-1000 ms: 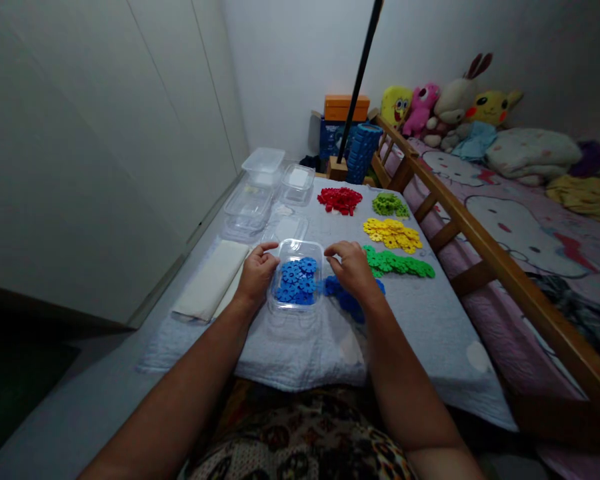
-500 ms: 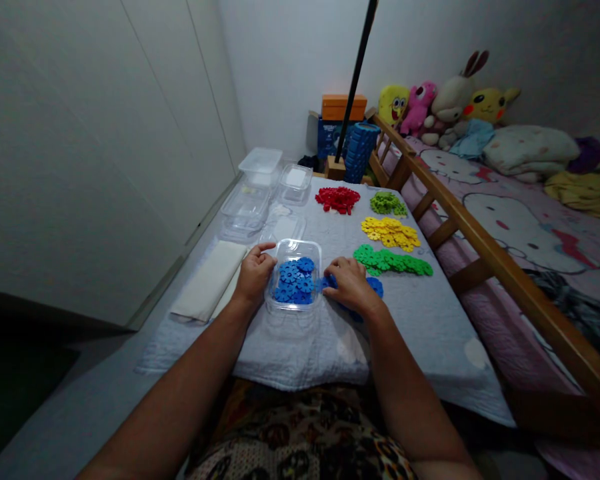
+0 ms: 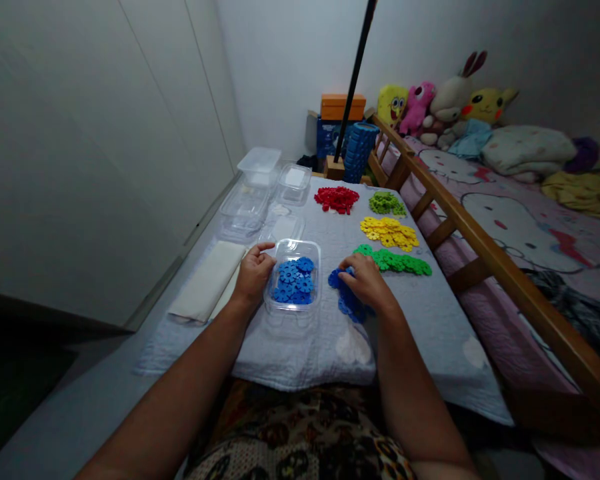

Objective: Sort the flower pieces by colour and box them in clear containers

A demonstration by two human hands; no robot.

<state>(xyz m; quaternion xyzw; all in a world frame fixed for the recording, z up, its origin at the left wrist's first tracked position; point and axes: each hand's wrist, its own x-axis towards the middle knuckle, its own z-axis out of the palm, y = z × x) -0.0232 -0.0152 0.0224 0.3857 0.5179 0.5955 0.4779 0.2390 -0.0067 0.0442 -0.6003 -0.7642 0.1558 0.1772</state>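
Note:
A clear plastic container stands in front of me, holding several blue snowflake discs that lie flat and overlapping. My left hand steadies its left wall, with the index finger extended along the rim and the other fingers curled at the side. To the right of the container, a loose pile of blue snowflake discs lies on the cloth, partly covered by my right hand. The right thumb and fingertips are closed on a blue disc at the pile's upper left.
Behind my right hand lie piles of green discs, yellow discs, lime-green pieces and red pieces. Left are a folded beige cloth and more clear containers. A wooden bed rail borders the table's right side.
My right hand has moved right, away from the container's right wall to the loose blue pile. My left hand keeps its place at the container.

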